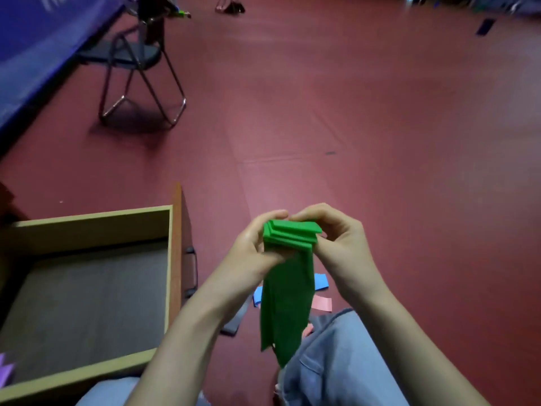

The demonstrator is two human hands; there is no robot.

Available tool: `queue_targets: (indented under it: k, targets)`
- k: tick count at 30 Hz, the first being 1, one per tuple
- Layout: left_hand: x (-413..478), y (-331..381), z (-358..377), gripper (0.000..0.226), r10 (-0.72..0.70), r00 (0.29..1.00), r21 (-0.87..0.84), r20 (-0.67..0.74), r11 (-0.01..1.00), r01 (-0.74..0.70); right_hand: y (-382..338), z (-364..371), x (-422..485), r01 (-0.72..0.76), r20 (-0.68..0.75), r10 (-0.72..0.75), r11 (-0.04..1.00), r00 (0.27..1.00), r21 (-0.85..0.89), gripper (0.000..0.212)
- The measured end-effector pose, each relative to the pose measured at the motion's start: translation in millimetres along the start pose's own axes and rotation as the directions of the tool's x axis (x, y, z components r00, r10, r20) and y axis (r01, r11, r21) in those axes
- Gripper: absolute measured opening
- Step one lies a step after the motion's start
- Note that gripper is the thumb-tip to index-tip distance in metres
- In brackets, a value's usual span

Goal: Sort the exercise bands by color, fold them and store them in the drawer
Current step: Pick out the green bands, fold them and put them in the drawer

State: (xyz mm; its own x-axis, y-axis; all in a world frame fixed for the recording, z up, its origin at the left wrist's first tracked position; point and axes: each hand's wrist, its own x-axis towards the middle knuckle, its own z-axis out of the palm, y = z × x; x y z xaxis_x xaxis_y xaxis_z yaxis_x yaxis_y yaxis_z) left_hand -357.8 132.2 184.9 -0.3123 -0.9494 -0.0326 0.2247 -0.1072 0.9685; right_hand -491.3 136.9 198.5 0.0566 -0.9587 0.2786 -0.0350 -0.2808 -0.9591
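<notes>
Green bands (285, 303) held above the floor (380, 142).
Left hand (257, 247) and right hand (336, 232) pinch the folded top; tails hang loose. Drawer (87, 221) open alongside, purple scrap (4, 372) perhaps inside.

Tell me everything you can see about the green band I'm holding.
The green band looks like flat, matte, rubbery sheet. Its top is folded into a layered stack, pinched between the left hand and right hand. The unfolded rest hangs down, ending in uneven points. One band or several, I cannot tell.
</notes>
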Motion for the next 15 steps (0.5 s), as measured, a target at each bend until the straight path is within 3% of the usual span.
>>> queue_targets:
  k: [4, 9, 11, 15]
  targets:
    - [-41, 16, -7, 0.02, 0.006, 0.999, 0.061, -0.051, 0.998, -0.003, -19, 22, -29, -0.036, 0.064, 0.034, 0.999, 0.997, 0.022, 0.015]
    - [-68, 9, -13, 0.027, -0.049, 0.998, 0.18, -0.03, 0.982, 0.054, -30, 28, -42, -0.081, 0.029, 0.078, 0.989, 0.997, 0.127, 0.017]
    - [-79, 7, -10, 0.016, -0.049, 0.998, 0.183, -0.041, 0.981, 0.055, -35, 30, -44, -0.11, 0.033, 0.106, 0.985, 0.994, 0.136, 0.016]
    - [-93, 8, 2, 0.026, 0.014, 0.99, 0.095, -0.138, 0.995, 0.0, -45, 39, -48, -0.092, 0.042, 0.087, 0.989, 0.995, 0.12, 0.024]
